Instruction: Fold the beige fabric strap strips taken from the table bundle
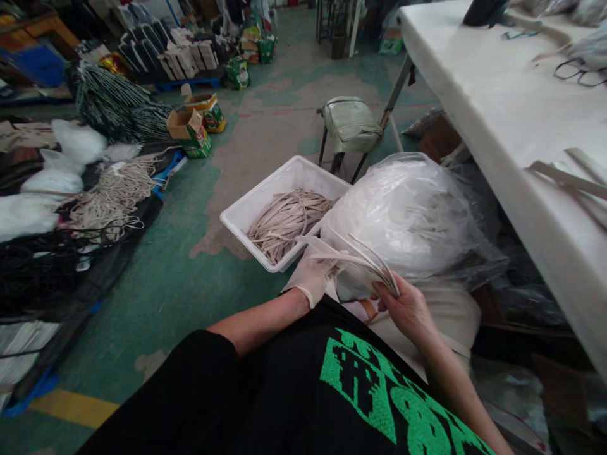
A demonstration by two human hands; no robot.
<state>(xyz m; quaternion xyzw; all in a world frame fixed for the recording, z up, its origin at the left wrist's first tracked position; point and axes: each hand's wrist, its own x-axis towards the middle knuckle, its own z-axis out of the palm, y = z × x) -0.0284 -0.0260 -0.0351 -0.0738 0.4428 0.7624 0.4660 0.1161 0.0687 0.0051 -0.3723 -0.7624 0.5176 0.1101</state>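
Observation:
My left hand (310, 273), in a pale thin glove, is closed around one end of a small bunch of flat off-white strips (363, 264). The bunch bends across to my bare right hand (405, 306), whose fingers are wrapped around its other end. A few strips arch up loose between the hands. Just beyond my left hand stands a white plastic bin (253, 237) with a heap of beige strips (291, 218) inside. Past my right hand bulges a large clear plastic bag (403, 215) with pale contents that are hard to make out.
A white table (502, 126) runs along the right, with eyeglasses (581, 72) and loose strips on it. Ahead is a stool (351, 123) with a wrapped pad. Cord bundles (114, 196), plastic bags and open cartons (190, 129) lie along the left floor.

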